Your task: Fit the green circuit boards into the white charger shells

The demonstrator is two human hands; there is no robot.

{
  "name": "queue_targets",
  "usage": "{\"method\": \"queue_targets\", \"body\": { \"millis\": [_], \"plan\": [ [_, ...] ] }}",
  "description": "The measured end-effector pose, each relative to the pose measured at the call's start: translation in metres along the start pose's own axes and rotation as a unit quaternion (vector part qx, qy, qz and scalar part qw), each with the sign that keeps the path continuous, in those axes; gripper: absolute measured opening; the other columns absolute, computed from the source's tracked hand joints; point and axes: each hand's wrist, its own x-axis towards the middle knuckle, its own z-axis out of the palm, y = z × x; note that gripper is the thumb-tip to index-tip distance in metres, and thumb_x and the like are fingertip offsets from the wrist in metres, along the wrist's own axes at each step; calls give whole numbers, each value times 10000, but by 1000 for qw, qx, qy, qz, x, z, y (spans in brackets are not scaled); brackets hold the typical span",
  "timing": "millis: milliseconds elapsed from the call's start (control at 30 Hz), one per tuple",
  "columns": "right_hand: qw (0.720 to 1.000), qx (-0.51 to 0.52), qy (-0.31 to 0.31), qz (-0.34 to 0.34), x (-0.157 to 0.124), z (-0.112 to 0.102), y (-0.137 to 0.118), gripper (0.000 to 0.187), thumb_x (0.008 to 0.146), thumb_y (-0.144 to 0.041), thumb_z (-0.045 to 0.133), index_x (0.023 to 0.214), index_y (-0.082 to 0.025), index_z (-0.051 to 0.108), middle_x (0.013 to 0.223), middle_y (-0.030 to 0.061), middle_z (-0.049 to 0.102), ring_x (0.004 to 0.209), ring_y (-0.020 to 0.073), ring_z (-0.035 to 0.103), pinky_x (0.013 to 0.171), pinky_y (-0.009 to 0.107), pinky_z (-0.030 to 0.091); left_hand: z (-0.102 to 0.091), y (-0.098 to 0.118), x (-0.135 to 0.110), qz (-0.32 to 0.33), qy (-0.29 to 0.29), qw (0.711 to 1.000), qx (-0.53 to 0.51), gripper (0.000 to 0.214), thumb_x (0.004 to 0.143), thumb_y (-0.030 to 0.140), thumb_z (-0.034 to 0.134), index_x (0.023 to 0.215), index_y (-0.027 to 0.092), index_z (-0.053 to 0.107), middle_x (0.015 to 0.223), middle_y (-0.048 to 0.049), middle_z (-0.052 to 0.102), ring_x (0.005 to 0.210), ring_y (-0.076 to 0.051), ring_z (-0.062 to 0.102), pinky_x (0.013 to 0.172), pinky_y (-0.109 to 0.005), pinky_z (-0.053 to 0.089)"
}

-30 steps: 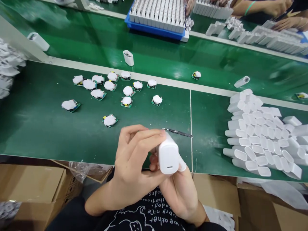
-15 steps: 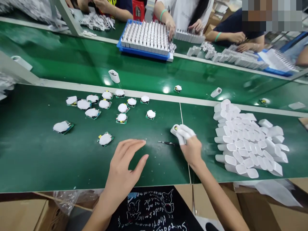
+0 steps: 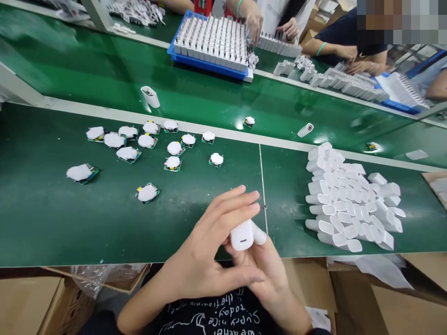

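Observation:
Both of my hands meet at the table's front edge around a white charger shell, its slot end turned toward me. My left hand curls over the shell from the left, fingers on top and thumb below. From underneath, my right hand grips it with white finger cots on the fingertips. Several small circuit boards with white pads lie scattered on the green mat to the left. Only the tip of the tweezers shows past my left fingers.
A pile of empty white shells lies at the right. Single shells ride the shiny green belt behind. A blue tray of white parts and other people's hands are across it. Cardboard boxes stand under the table.
Half a second ago my right hand reached out by the tweezers and my left hovered open. Both have since drawn back to the front edge and closed on a white shell.

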Motion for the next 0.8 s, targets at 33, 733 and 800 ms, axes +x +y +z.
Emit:
{"method": "queue_targets", "body": {
  "millis": [33, 733, 800],
  "plan": [
    [1000, 17, -18, 13, -1, 4, 4, 276, 727, -346, 808, 959, -231, 710, 822, -37, 766, 715, 94, 727, 680, 142, 595, -1, 2, 1, -9, 1, 1000, -25, 695, 852, 466, 646, 1433, 231, 345, 1421, -122, 510, 1378, -291, 410, 1127, -495, 380],
    [924, -342, 77, -154, 51, 12, 12, 260, 813, -458, 690, 882, -209, 675, 878, 13, 719, 767, 120, 673, 721, 239, 593, -26, -17, -5, -120, 124, 984, -34, 343, 1002, 354, 361, 1243, 287, 596, 1193, -53, 662, 1225, -219, 521, 1110, -473, 382],
    [798, -541, 130, -232, 90, -2, -26, 303, 882, -460, 581, 972, -177, 643, 957, 73, 713, 831, 192, 685, 737, 361, 595, -29, -25, -13, -212, 93, 973, 3, 431, 991, 361, 397, 1421, 333, 415, 1432, -63, 512, 1349, -239, 441, 1090, -494, 417]
  ]
}}
